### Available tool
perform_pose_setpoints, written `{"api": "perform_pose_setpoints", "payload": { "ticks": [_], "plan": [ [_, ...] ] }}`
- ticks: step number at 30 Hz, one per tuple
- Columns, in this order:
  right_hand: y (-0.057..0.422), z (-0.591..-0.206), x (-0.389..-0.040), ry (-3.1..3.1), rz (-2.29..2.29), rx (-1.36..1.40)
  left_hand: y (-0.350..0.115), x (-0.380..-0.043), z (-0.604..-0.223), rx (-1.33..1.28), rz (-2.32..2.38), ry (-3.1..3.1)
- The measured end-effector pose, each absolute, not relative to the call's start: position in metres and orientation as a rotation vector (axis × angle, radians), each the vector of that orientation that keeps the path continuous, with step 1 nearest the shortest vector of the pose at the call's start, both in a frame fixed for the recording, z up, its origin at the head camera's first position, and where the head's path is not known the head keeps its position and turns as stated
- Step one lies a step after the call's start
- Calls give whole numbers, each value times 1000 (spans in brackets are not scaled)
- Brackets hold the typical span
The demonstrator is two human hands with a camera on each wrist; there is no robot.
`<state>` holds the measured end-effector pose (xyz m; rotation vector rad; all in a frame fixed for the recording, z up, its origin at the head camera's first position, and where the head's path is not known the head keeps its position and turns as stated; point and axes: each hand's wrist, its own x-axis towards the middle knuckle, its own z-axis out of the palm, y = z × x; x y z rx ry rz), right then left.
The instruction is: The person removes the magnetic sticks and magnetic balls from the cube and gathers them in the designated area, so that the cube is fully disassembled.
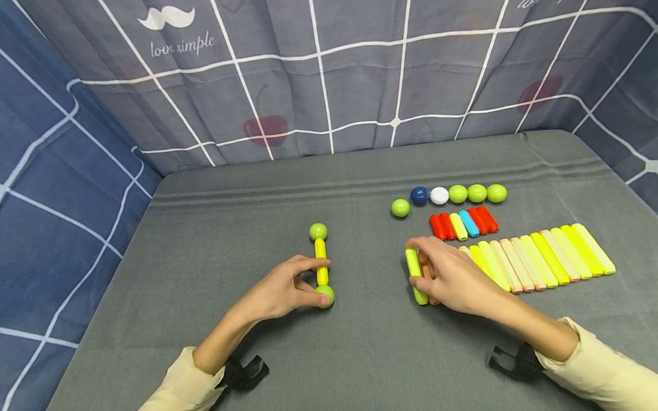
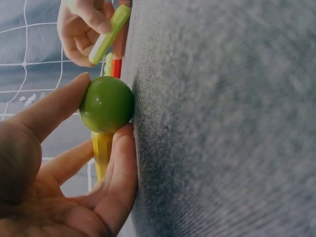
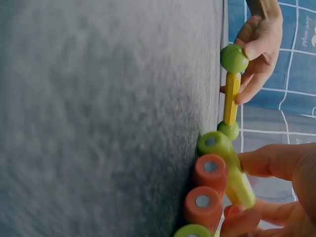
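My left hand pinches the near green ball between thumb and fingers. That ball sits at one end of a yellow magnetic rod, and a second green ball sits at the far end. In the head view, my right hand pinches a yellow-green magnetic rod at the left end of a long row. The right wrist view shows its metal-capped end beside a salmon-red rod. My right fingers partly cover the neighbouring rods.
A row of long yellow, green and pinkish rods runs rightward. Behind it lie short red, yellow and blue rods. Farther back stand balls: one blue, one white and several green, with a loose green ball nearer.
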<state>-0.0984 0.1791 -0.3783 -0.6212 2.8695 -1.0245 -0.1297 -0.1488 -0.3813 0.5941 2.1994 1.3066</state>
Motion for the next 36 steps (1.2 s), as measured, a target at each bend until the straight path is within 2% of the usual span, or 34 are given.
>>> {"api": "perform_pose_setpoints", "payload": {
  "ticks": [12,26,36],
  "plan": [
    [179,-375,-101,2942,-805,-585,-147,-130,-380,554,1300,2229],
    [177,-376,-98,2925,-813,-621,-143,-128,-383,501,1349,2364],
    [170,-374,-89,2899,-941,-765,-132,-116,-377,563,1397,2154]
  ]
}}
